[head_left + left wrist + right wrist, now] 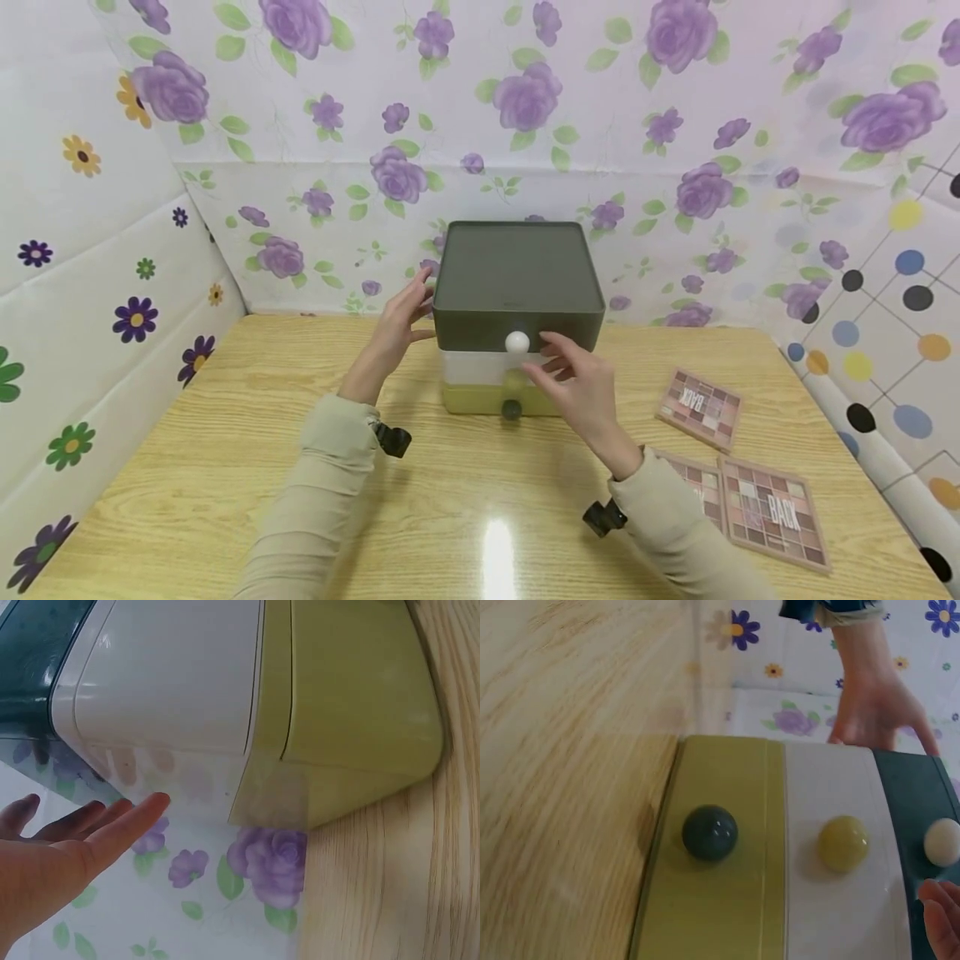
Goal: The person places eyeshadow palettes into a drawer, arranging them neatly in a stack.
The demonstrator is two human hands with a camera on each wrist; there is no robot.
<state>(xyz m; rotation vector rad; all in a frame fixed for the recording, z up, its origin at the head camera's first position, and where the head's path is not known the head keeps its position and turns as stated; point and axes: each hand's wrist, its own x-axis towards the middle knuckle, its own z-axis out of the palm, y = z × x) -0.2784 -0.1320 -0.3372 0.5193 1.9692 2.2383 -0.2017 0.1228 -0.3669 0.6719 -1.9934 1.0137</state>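
Note:
A three-tier drawer box (517, 267) stands on the table, its top tier dark green, the middle white, the bottom yellow-green. Each drawer front carries a round knob: a white knob (517, 342) on top, a yellow knob (843, 844) in the middle, a dark green knob (710, 833) below. Beside the box's left side is my left hand (396, 329), fingers loosely extended close to the upper tiers. My right hand (581, 387) hovers before the upper drawers, thumb and fingers spread apart just right of the white knob, holding nothing.
To the right lie three flat eyeshadow palettes marked BACK: one palette (701, 408) farther back, another (776, 515) nearer, the third (705, 483) partly behind my right sleeve. Flower-patterned cloth (525, 100) hangs behind the wooden table (247, 417), with patterned cloths along both sides.

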